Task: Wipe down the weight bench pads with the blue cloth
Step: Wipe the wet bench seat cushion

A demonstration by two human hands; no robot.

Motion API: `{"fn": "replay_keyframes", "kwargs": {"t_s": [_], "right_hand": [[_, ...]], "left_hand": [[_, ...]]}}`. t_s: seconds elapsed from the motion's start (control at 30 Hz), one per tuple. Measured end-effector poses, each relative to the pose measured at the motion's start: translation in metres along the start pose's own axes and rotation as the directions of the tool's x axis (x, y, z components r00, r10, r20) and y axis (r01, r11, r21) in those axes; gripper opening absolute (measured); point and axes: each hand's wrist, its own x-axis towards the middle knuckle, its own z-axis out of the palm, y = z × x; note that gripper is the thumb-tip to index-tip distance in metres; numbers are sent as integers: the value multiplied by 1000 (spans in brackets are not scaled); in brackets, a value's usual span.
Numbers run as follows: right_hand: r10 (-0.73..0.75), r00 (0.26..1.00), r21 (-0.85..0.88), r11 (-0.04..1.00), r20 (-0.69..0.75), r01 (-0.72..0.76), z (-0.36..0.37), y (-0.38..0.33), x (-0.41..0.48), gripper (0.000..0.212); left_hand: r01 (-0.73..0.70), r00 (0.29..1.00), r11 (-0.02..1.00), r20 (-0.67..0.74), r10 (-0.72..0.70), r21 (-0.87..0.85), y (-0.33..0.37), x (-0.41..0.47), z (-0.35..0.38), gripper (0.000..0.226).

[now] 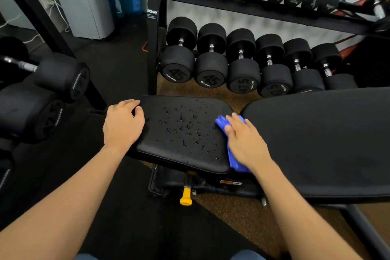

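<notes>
Knees: blue denim [84, 256] is seen at the bottom edge, closest of all, with both bare forearms reaching forward above it.
Right hand: the right hand [245, 141] is laid flat, palm down, with its fingers straight and close together; nothing is gripped, and the blue cloth [221, 123] is pressed under the palm.
Blue cloth, axis: its long axis is run from far to near, in line with the right hand's fingers. The far end is seen past the thumb, and the near end is draped over the pad's near edge below the wrist.
Blue cloth, place: it is lain on the seat pad [183, 131], at the end under the right hand, just beside the gap to the back pad [316, 143].
Seat pad: its long axis is stretched from one hand to the other, and water droplets are scattered over the surface between them.
Left hand: the left hand [123, 124] is set on the pad's other end, fingers curled over the far corner and thumb laid on top, so the pad is held.
Back pad: it is extended outward from the right hand's little-finger side.
Yellow knob: a yellow knob [185, 196] is seen under the seat pad, between the wrists.
Dumbbells: black dumbbells [211, 69] are racked beyond the fingertips of both hands.
</notes>
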Motion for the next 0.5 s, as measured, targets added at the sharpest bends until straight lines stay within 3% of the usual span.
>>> {"fn": "replay_keyframes", "kwargs": {"t_s": [0.1, 0.17, 0.27, 0.4, 0.5], "right_hand": [[38, 998, 58, 997, 44, -41, -6, -4, 65, 49], [-10, 999, 51, 999, 38, 8, 1, -10, 86, 49], [-96, 995, 36, 995, 12, 96, 7, -10, 63, 46], [-85, 996, 59, 995, 41, 82, 1, 13, 6, 42], [-64, 998, 42, 997, 29, 63, -8, 12, 38, 42]], "left_hand": [[19, 1000, 1000, 1, -19, 8, -3, 2, 1, 39], [16, 1000, 1000, -5, -15, 12, -3, 2, 2, 38], [35, 999, 999, 0, -35, 15, -4, 3, 4, 39], [27, 1000, 1000, -4, -27, -3, -6, 4, 4, 40], [38, 999, 999, 3, -38, -1, -6, 3, 5, 39]]}}
